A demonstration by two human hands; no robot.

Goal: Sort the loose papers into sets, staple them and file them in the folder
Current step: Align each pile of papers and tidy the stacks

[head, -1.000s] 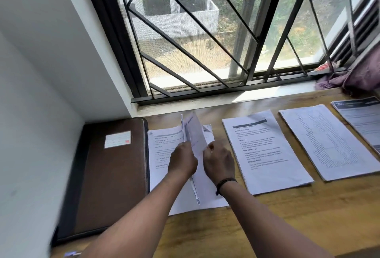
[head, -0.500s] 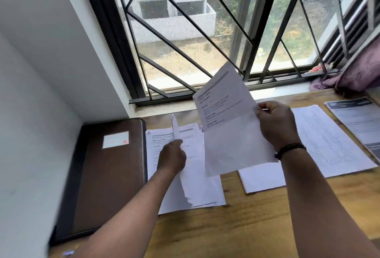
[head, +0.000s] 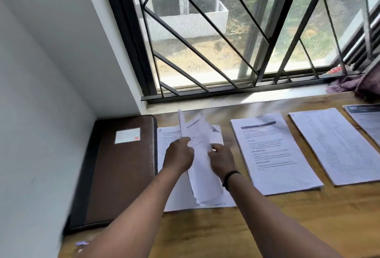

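Note:
A brown folder (head: 121,167) lies closed at the left end of the wooden desk (head: 267,227), against the wall. Beside it lies a loose pile of papers (head: 170,134). Above that pile my left hand (head: 178,158) grips a few raised sheets (head: 197,134) by their left edge. My right hand (head: 222,160) pinches the right edge of the same raised sheets. To the right lie three sorted paper sets: one with a dark header bar (head: 271,152), a plain text set (head: 337,144), and a dark-headed set (head: 368,119) cut by the frame edge.
A barred window (head: 226,41) and its sill run along the desk's far edge. Purple cloth (head: 353,84) lies bunched at the far right on the sill. A white wall (head: 41,113) bounds the left. A small purple object (head: 81,244) sits at the near left edge.
Half a second ago my right hand held a sheet up over the second set. That sheet is gone from it, and the hand has come back to the sheets in my left hand.

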